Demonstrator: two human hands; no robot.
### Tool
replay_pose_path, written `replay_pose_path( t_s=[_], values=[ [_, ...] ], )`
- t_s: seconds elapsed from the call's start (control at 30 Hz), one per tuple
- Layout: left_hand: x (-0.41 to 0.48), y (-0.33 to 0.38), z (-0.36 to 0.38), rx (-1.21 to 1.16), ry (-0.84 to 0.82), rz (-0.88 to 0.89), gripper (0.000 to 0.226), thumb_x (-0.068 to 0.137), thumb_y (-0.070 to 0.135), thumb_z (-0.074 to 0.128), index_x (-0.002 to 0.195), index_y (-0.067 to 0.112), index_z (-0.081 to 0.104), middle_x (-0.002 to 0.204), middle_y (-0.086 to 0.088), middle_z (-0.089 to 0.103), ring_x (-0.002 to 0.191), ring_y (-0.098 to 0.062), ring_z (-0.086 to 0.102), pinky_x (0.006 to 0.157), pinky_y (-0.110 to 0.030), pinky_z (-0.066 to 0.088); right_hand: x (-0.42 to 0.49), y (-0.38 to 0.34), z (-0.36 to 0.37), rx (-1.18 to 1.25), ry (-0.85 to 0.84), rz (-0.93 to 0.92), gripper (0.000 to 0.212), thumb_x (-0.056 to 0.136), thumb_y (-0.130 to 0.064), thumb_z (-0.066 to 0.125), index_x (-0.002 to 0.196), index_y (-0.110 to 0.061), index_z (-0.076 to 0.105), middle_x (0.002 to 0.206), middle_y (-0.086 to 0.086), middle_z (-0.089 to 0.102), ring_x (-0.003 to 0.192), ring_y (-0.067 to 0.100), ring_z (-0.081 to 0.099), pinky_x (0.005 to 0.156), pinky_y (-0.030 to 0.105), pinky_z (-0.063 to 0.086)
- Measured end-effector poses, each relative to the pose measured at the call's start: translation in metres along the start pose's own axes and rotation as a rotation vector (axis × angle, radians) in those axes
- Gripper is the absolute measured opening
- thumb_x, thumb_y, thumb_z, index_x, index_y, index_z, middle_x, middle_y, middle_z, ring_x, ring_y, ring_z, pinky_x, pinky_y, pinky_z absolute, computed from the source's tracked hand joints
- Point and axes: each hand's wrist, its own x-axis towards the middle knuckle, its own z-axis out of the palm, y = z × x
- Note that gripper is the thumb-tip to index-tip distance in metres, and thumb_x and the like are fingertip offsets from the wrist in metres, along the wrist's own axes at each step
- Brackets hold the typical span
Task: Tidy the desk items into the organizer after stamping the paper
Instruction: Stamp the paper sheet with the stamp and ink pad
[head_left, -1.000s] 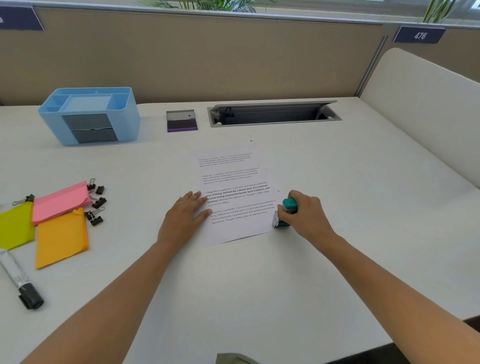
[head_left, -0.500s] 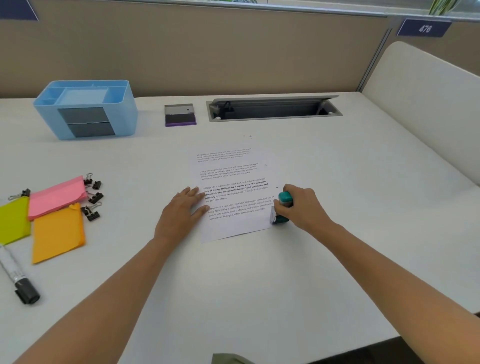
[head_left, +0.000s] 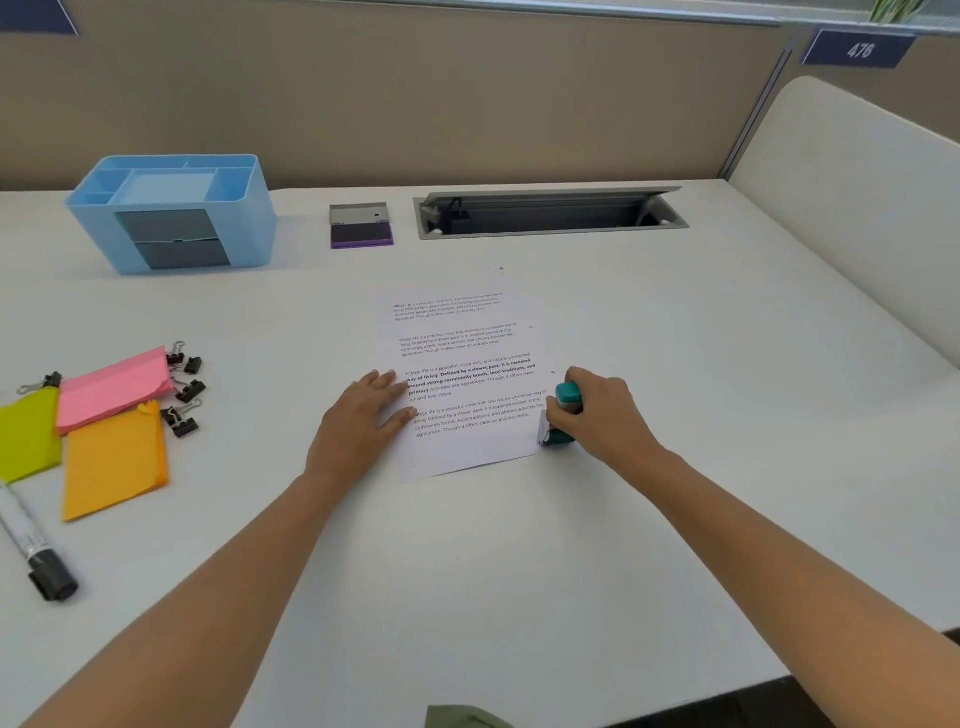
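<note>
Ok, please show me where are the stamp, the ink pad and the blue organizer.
stamp (head_left: 566, 399): head view, on its teal top.
ink pad (head_left: 362, 232): head view, on the dark inked surface.
blue organizer (head_left: 249, 228): head view, on its front wall.

the white desk (head_left: 701, 395) lies bare to the right of the paper (head_left: 467, 384) and along the whole near edge, so a hand could pass freely there. on the far left the blue organizer (head_left: 171, 213) stands with an open top, the ink pad (head_left: 361, 226) just right of it and the open cable tray (head_left: 550, 213) further right. the near-left path is crowded by sticky note pads (head_left: 111, 415), binder clips (head_left: 184, 387) and a marker (head_left: 36, 545).
</note>
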Motion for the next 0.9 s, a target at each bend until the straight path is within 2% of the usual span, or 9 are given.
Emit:
replay_pose_path(
  t_s=[0.13, 0.3, 0.5, 0.63, 0.73, 0.8, 0.9],
  values=[
    [0.0, 0.0, 0.0, -0.011, 0.002, -0.008, 0.044, 0.093, 0.034, 0.049, 0.134, 0.021, 0.046, 0.148, 0.006, 0.036, 0.141, -0.011, 0.024, 0.113, -0.031, 0.021, -0.012, 0.003, 0.003, -0.012, 0.051, -0.028, 0.029, 0.086, -0.018, 0.059, 0.072, -0.008, 0.036, 0.055, 0.003, 0.036, 0.048, 0.013, 0.027, 0.047, 0.023, 0.025],
    [0.0, 0.0, 0.0, -0.008, 0.005, -0.007, 0.044, 0.093, 0.035, 0.049, 0.134, 0.021, 0.047, 0.148, 0.006, 0.036, 0.141, -0.011, 0.024, 0.113, -0.032, 0.022, 0.005, -0.003, 0.0, -0.011, -0.005, 0.007, 0.041, 0.083, -0.015, 0.058, 0.059, -0.018, 0.025, 0.054, 0.001, 0.034, 0.055, 0.019, 0.027, 0.047, 0.024, 0.024],
    [-0.001, 0.0, 0.0, -0.033, 0.016, -0.011, 0.043, 0.092, 0.034, 0.05, 0.133, 0.021, 0.048, 0.147, 0.006, 0.037, 0.141, -0.01, 0.024, 0.114, -0.03, 0.019, -0.006, 0.0, 0.001, -0.013, 0.012, -0.007, 0.028, 0.086, -0.017, 0.057, 0.071, -0.009, 0.034, 0.054, -0.003, 0.034, 0.049, 0.012, 0.027, 0.045, 0.021, 0.026],
    [-0.002, 0.002, -0.001, -0.019, 0.012, -0.008, 0.044, 0.093, 0.034, 0.049, 0.134, 0.021, 0.047, 0.148, 0.006, 0.037, 0.141, -0.01, 0.024, 0.113, -0.03, 0.02, -0.003, -0.002, -0.001, -0.017, 0.01, -0.004, 0.04, 0.085, -0.016, 0.057, 0.06, -0.02, 0.026, 0.052, -0.003, 0.032, 0.049, 0.012, 0.025, 0.045, 0.021, 0.023],
    [-0.002, 0.002, -0.001, -0.017, 0.009, -0.004, 0.044, 0.093, 0.034, 0.049, 0.134, 0.02, 0.047, 0.148, 0.006, 0.037, 0.141, -0.011, 0.024, 0.113, -0.03, 0.02, -0.004, -0.004, -0.002, -0.016, 0.01, 0.003, 0.044, 0.083, -0.015, 0.058, 0.058, -0.021, 0.023, 0.051, -0.002, 0.031, 0.049, 0.012, 0.024, 0.046, 0.022, 0.023],
    [-0.003, 0.002, -0.001, -0.02, 0.011, 0.0, 0.044, 0.093, 0.034, 0.049, 0.134, 0.02, 0.047, 0.147, 0.005, 0.037, 0.141, -0.011, 0.024, 0.114, -0.03, 0.02, -0.006, -0.004, -0.003, -0.006, 0.032, 0.013, 0.041, 0.084, -0.017, 0.058, 0.059, -0.02, 0.027, 0.053, -0.001, 0.034, 0.05, 0.013, 0.027, 0.046, 0.021, 0.024],
    [-0.002, 0.0, 0.0, -0.025, 0.02, 0.0, 0.043, 0.092, 0.034, 0.051, 0.133, 0.02, 0.048, 0.147, 0.005, 0.038, 0.14, -0.012, 0.026, 0.113, -0.031, 0.022, -0.006, -0.008, -0.014, 0.062, 0.114, 0.0, 0.029, 0.085, -0.017, 0.058, 0.067, -0.009, 0.037, 0.06, 0.007, 0.041, 0.057, 0.021, 0.031, 0.05, 0.026, 0.027]
  ],
)
